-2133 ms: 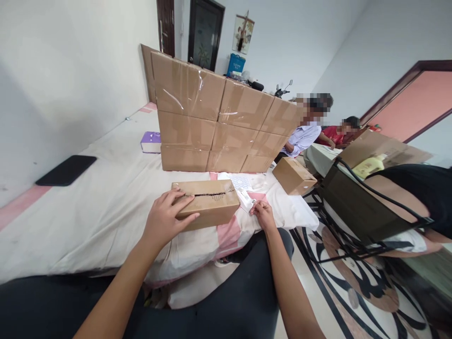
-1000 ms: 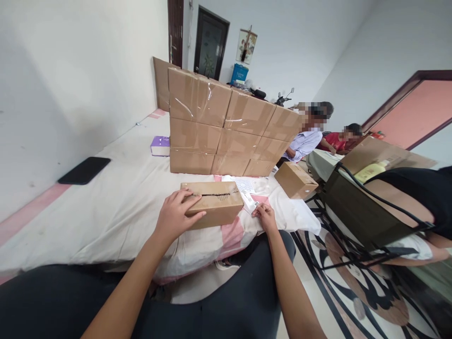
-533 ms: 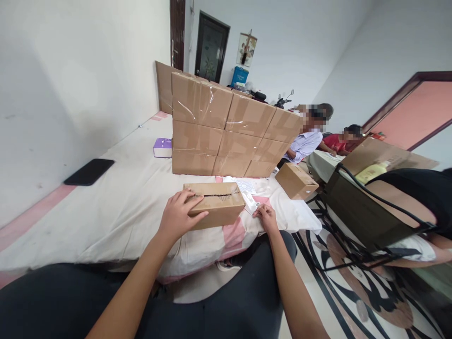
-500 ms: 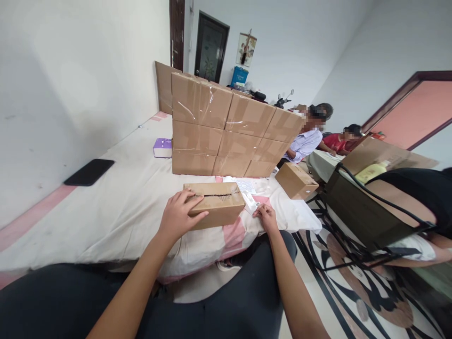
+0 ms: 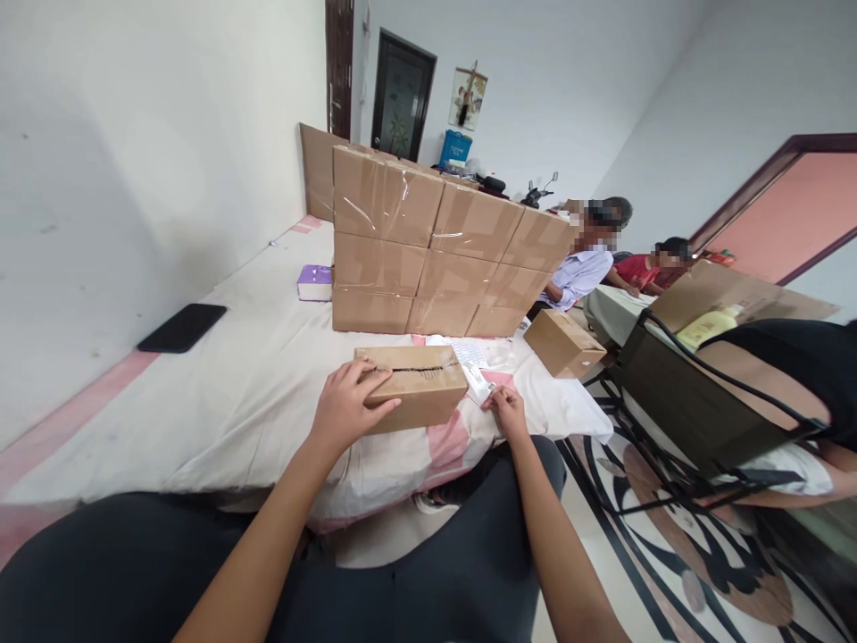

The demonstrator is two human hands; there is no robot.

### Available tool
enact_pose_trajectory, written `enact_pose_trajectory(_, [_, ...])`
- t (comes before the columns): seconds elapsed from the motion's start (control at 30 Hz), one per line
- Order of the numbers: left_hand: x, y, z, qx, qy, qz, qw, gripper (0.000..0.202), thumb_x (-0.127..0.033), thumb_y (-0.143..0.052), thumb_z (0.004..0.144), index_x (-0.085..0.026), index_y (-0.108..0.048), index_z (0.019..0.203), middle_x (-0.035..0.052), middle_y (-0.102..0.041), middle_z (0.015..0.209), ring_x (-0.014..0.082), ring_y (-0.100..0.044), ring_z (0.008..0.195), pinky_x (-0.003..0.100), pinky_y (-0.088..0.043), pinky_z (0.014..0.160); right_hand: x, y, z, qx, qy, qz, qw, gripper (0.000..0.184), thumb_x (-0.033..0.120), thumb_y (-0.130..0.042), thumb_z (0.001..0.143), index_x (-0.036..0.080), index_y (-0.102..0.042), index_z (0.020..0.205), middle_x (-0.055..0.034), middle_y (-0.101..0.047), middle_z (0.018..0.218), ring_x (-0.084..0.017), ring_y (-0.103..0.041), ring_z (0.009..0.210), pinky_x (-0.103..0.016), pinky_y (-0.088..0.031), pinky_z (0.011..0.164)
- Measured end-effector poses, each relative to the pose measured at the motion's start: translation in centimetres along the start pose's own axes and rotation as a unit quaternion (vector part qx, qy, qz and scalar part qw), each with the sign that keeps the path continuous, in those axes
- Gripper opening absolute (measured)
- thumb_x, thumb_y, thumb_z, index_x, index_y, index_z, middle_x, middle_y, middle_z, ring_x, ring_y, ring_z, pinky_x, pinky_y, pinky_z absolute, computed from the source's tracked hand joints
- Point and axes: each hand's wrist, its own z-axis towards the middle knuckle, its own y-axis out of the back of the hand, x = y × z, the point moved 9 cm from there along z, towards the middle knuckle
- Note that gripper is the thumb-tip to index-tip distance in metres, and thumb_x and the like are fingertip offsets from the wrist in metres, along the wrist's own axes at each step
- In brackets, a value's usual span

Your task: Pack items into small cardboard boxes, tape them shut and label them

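The lower-centre carton is brown, the cloth beneath cream with pink bands, the lower-right floor swirled black and brown.

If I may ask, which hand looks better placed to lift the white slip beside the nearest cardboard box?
The right hand, probably: it is at the near end of the white slip, while the left hand rests on the cardboard box.
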Motion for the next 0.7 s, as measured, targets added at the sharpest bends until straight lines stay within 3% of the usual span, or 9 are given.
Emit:
enact_pose_trajectory(0.4, [-0.13,0.05,0.05,0.0,0.003,0.001,1.0,0.041,-0.049,-0.072,0.084,-0.023,-0.073,0.116,0.0108,-0.066,0.119,0.031,-0.06,0.117,0.046,-0.049,0.096,0.91,0.26,-0.32,-0.029,0.028,-0.041,0.998,0.046,0.055,-0.068,0.082,0.024,-0.051,0.053,-0.0047,-0.066,0.059,-0.019,-0.059,0.063,-0.034,-0.051,0.072])
enact_pose_trajectory(0.7, [0.03,-0.11,0.0,0.002,0.004,-0.001,1.0,0.04,-0.048,-0.072,0.085,-0.024,-0.073,0.116,0.0111,-0.065,0.12,0.0322,-0.059,0.119,0.048,-0.049,0.098,0.5,0.23,-0.13,-0.024,0.01,0.001,1.0,0.049,0.06,-0.073,0.077,0.023,-0.05,0.053,-0.0057,-0.067,0.06,-0.018,-0.059,0.06,-0.032,-0.05,0.063])
